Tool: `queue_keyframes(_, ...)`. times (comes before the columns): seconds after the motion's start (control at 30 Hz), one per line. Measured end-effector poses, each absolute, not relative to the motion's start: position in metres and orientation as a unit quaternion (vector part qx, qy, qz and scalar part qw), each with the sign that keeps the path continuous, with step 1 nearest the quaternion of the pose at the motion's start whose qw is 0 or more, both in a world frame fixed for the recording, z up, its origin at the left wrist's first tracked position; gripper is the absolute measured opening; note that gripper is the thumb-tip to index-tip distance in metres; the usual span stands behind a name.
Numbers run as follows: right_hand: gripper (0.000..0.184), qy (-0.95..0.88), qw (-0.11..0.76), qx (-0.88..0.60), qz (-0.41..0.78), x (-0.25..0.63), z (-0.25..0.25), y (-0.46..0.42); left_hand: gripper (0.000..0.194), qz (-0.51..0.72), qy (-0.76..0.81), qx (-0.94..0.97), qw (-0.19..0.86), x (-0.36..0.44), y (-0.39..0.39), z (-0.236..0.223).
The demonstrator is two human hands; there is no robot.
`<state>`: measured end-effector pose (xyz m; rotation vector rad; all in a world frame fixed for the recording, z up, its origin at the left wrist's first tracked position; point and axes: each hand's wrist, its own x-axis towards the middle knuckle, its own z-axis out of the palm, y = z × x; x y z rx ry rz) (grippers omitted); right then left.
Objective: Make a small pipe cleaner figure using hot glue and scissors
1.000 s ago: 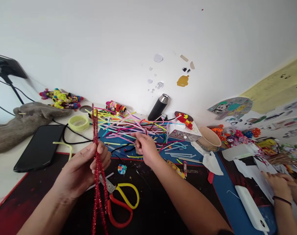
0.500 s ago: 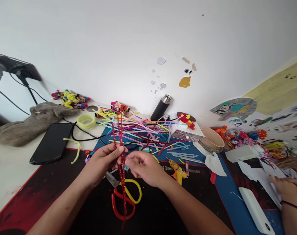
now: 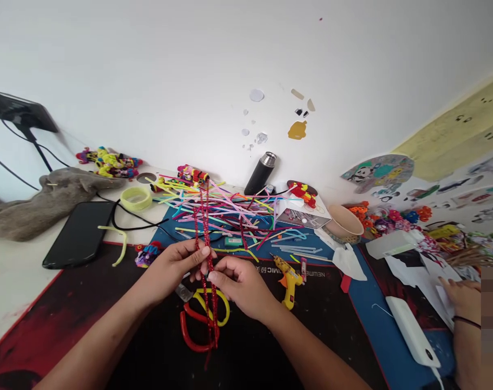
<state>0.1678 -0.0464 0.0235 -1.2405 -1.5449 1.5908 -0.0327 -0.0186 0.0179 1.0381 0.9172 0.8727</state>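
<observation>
Red glittery pipe cleaners (image 3: 206,222) stand roughly upright between my hands, their lower ends hanging over the desk mat. My left hand (image 3: 185,260) pinches them around their middle, thumb towards me. Close beside it, my right hand (image 3: 238,281) has thumb and fingertips closed on the same strands, just below the left thumb. Under the dangling ends lie scissors with one red and one yellow handle (image 3: 226,307), partly covered by the strands. Behind my hands spreads a loose heap of coloured pipe cleaners (image 3: 238,208).
A yellow glue gun (image 3: 289,281) lies right of my hands. A phone (image 3: 73,235) and yellow tape roll (image 3: 136,199) are at left. A black flask (image 3: 260,173) leans by the wall. Another person's hand (image 3: 460,298) is at far right, near a white device (image 3: 411,331).
My right hand has come back from the heap to the red pipe cleaners beside my left hand. The left hand has carried them rightward, over the scissors.
</observation>
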Motion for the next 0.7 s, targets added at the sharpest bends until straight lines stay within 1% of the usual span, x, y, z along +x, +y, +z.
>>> queue_keyframes(0.1, 0.033, -0.566, 0.301, -0.466, 0.609, 0.171, 0.023, -0.051, 0.058, 0.372, 0.409, 0.478, 0.682, -0.031, -0.018, 0.018)
queue_keyframes(0.33, 0.023, -0.577, 0.323, -0.483, 0.574, 0.186, 0.022, -0.059, 0.055, 0.353, 0.412, 0.512, 0.666, -0.024, -0.019, 0.011)
queue_keyframes(0.5, 0.023, -0.560, 0.340, -0.494, 0.572, 0.199, 0.023, -0.063, 0.043, 0.338, 0.423, 0.531, 0.651, -0.033, -0.022, 0.007)
queue_keyframes(0.57, 0.025, -0.542, 0.360, -0.496, 0.575, 0.205, 0.025, -0.064, 0.036, 0.342, 0.445, 0.522, 0.643, -0.043, -0.020, 0.015)
queue_keyframes(0.63, 0.028, -0.528, 0.376, -0.497, 0.577, 0.213, 0.025, -0.067, 0.034, 0.382, 0.466, 0.507, 0.616, -0.052, -0.017, 0.032)
queue_keyframes(0.7, 0.029, -0.524, 0.379, -0.498, 0.578, 0.220, 0.023, -0.072, 0.034, 0.427, 0.499, 0.525, 0.541, -0.057, -0.014, 0.058)
